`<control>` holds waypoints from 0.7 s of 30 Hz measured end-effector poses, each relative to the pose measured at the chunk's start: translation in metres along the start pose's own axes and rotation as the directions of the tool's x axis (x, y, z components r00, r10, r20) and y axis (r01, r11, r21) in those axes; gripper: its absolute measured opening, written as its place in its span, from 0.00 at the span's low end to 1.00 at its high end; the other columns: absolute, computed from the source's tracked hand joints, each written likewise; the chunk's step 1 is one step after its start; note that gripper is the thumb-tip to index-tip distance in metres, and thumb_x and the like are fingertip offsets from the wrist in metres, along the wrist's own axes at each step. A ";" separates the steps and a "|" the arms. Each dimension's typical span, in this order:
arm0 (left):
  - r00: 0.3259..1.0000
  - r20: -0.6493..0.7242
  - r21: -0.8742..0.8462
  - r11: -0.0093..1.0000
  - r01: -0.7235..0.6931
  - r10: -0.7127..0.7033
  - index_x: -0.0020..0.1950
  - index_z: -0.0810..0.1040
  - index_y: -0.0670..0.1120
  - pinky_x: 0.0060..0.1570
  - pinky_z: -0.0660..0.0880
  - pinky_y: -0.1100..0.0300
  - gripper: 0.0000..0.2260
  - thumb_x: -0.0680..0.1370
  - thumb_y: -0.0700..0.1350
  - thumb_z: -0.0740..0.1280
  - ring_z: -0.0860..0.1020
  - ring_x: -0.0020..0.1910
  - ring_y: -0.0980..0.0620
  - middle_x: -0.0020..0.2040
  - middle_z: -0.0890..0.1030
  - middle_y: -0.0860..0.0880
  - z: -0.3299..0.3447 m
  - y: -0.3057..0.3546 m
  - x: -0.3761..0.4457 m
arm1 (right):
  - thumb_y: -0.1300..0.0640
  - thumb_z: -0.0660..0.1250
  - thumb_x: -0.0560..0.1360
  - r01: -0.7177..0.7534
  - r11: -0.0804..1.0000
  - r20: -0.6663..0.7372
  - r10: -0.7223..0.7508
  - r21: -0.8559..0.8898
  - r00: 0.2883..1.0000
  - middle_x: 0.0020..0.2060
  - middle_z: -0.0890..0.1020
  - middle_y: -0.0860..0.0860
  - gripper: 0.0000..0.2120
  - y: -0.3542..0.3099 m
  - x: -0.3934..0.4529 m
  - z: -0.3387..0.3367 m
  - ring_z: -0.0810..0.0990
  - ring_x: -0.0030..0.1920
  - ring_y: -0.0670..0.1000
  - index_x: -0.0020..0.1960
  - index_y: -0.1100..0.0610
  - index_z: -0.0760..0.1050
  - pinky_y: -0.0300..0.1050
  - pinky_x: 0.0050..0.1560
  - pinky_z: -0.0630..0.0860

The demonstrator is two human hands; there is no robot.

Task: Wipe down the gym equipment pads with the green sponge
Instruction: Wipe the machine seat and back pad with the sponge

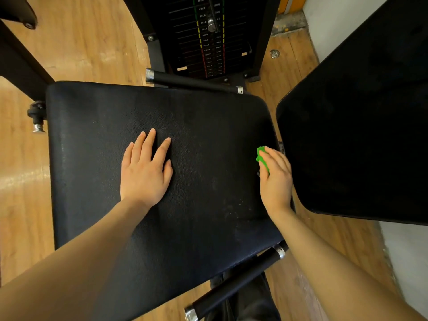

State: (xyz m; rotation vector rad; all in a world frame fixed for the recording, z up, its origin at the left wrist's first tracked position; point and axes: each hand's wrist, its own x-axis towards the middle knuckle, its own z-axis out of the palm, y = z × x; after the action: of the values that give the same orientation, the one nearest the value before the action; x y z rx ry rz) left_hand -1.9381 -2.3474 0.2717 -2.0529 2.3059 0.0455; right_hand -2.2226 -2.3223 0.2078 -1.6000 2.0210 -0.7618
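A wide black seat pad [97, 172] fills the middle of the head view. My left hand [144, 170] lies flat on its centre, fingers straight and slightly spread. My right hand [275, 179] grips the green sponge [261, 156] at the pad's right edge, close to the gap beside the backrest; only a corner of the sponge shows past my fingers. A second black pad [361, 126], the backrest, rises on the right.
A weight stack [208, 38] with a selector pin stands behind the seat. Black handle bars with chrome ends lie at the back [192, 82] and at the front right [238, 281]. An adjustment knob [37, 117] sticks out left. The floor [76, 42] is wood.
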 end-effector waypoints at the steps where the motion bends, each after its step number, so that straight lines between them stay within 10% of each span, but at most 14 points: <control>1: 1.000 0.002 -0.001 1.000 0.000 0.000 0.74 0.66 0.48 0.74 0.54 0.45 0.23 0.80 0.52 0.52 0.58 0.75 0.41 0.76 0.62 0.41 0.000 0.000 0.000 | 0.62 0.63 0.79 -0.001 1.000 0.001 0.001 0.007 1.000 0.64 0.77 0.50 0.15 0.002 -0.008 -0.003 0.70 0.69 0.51 0.65 0.57 0.76 0.53 0.66 0.72; 21: 0.996 0.085 -0.064 0.998 -0.006 0.011 0.74 0.67 0.49 0.74 0.54 0.45 0.23 0.81 0.53 0.52 0.57 0.76 0.42 0.76 0.62 0.42 -0.001 0.034 -0.080 | 0.64 0.67 0.76 0.101 0.992 0.076 -0.106 0.069 0.991 0.62 0.78 0.52 0.16 -0.064 -0.031 0.019 0.71 0.66 0.53 0.64 0.58 0.77 0.50 0.67 0.70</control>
State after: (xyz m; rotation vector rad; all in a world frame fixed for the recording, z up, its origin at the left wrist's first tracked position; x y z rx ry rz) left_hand -1.9625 -2.2644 0.2774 -2.0270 2.2912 0.2057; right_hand -2.1566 -2.3064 0.2367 -1.6811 1.8510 -0.7810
